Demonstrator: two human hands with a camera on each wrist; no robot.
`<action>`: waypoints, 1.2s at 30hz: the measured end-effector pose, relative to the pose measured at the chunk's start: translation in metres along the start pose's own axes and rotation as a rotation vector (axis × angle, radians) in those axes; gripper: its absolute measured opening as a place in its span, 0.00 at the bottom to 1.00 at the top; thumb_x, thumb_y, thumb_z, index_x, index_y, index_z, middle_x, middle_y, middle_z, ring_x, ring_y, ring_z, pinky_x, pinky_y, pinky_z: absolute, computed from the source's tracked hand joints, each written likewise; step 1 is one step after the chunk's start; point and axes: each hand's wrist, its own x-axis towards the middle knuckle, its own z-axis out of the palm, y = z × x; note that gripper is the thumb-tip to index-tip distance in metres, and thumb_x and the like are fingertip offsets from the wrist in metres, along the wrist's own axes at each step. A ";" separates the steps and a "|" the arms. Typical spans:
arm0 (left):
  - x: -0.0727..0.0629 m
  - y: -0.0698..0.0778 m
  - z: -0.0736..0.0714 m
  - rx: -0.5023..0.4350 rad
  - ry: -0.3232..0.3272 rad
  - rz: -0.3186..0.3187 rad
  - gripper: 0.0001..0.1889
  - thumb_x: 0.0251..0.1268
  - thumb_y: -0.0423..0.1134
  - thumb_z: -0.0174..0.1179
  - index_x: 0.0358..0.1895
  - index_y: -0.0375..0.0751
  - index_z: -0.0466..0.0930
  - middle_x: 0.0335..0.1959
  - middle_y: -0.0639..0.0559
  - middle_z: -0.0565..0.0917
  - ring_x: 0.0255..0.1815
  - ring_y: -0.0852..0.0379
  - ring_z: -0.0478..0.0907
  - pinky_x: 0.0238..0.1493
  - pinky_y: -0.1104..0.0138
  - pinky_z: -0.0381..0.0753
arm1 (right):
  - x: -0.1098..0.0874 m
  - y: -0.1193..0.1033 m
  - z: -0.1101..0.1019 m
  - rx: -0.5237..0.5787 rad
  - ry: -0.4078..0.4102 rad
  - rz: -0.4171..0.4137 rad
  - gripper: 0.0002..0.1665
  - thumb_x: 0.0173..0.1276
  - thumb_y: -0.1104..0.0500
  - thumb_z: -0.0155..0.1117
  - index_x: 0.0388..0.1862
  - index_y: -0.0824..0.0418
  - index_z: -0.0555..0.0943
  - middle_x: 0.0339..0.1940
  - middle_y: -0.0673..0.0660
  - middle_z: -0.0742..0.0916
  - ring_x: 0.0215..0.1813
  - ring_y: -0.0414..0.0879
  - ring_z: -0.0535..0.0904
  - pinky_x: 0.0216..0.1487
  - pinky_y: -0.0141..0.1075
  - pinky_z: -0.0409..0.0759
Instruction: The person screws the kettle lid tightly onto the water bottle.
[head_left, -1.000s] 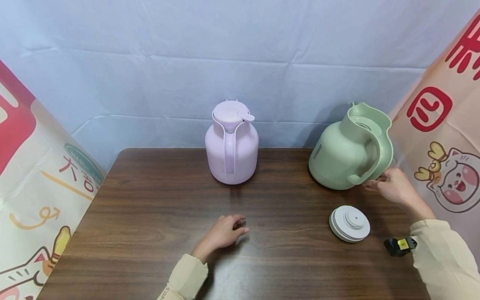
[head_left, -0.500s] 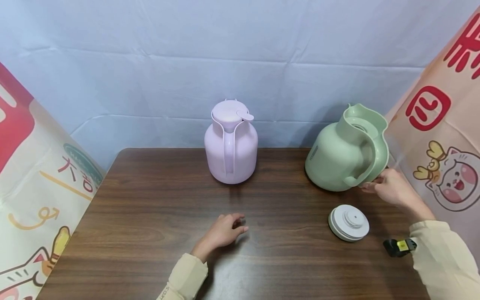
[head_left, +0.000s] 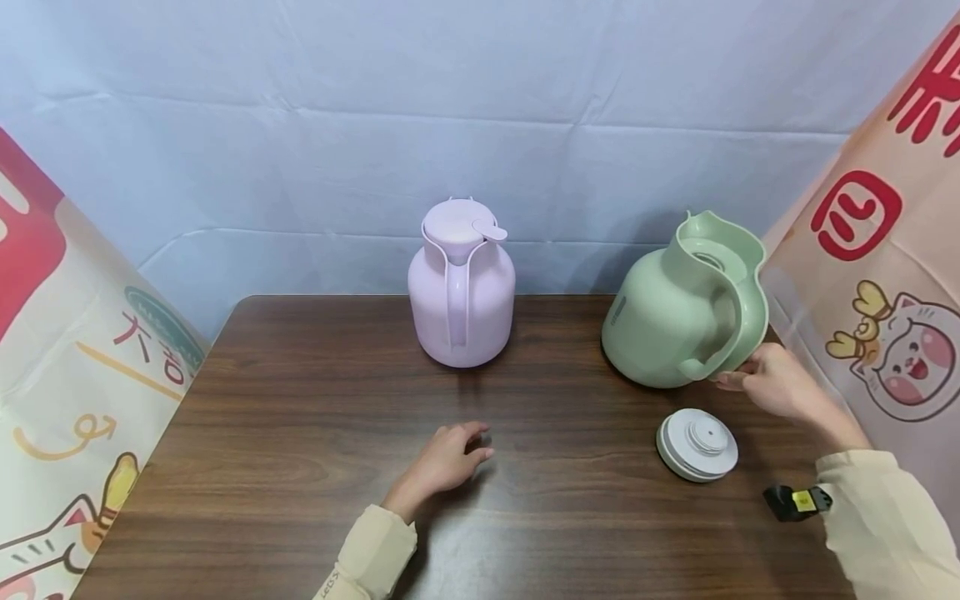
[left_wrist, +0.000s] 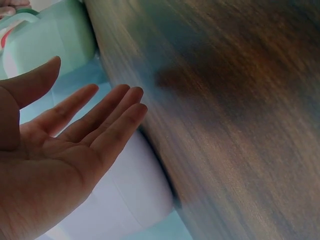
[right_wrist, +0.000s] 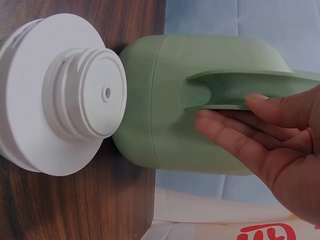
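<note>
A green vacuum jug (head_left: pixel 667 317) without its lid stands near the table's far right corner, its spout side turned away and its handle toward the right front. My right hand (head_left: pixel 772 379) pinches the lower part of that handle (right_wrist: pixel 220 90), thumb on one edge and fingers on the other. In front of the jug a round white stopper lid (head_left: pixel 699 446) lies with its stepped plug facing up. My left hand (head_left: pixel 442 458) is held over the middle of the table, fingers loosely extended and holding nothing. Beyond it stands a lilac vacuum jug (head_left: pixel 462 308) with its lid on.
The dark wood table (head_left: pixel 300 417) ends at a pale blue cloth backdrop (head_left: pixel 337 167). Printed banners hang at the left (head_left: pixel 97 358) and right (head_left: pixel 885 275). A black strap piece with a yellow label (head_left: pixel 798 502) shows beside the right sleeve.
The green jug has shifted a little to the left and toward me, with my right hand moving along at its handle. My left hand, the stopper lid and the lilac jug stay nearly in place.
</note>
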 end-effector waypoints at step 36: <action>-0.001 0.006 0.001 -0.008 0.004 -0.074 0.18 0.62 0.37 0.57 0.53 0.32 0.75 0.46 0.40 0.81 0.52 0.40 0.71 0.52 0.52 0.68 | -0.010 -0.031 0.021 -0.059 0.021 -0.147 0.01 0.54 0.66 0.67 0.26 0.65 0.83 0.18 0.48 0.83 0.24 0.31 0.70 0.25 0.31 0.69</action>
